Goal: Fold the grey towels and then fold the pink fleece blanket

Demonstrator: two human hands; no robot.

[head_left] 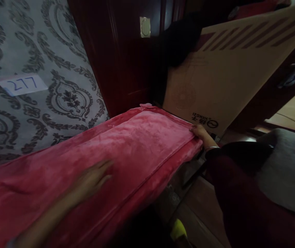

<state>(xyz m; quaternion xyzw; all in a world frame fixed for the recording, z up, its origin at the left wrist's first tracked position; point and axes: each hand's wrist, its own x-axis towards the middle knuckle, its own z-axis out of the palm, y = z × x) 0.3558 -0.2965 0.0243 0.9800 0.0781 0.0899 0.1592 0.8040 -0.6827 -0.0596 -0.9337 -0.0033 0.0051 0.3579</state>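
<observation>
A plush pink-red blanket (142, 148) lies folded in a long strip along the wall, its upper layer set back from the lower edges. My right hand (200, 133) pinches the blanket's far right corner, fingers on the edge of the top layer; a bangle circles that wrist. Over the middle of the blanket my left hand (94, 177) is stretched flat, slightly smeared by motion, with its thumb apart from the fingers. Whether the left palm presses on the cloth or hovers just above it I cannot tell.
A big cardboard box (227, 72) leans beyond the blanket's right end, beside a dark red wooden door (126, 51). Patterned wallpaper (67, 75) bears a paper marked 277 (23, 85). A grey fuzzy cover (289, 165) lies at right. Something yellow (178, 229) shows near the floor.
</observation>
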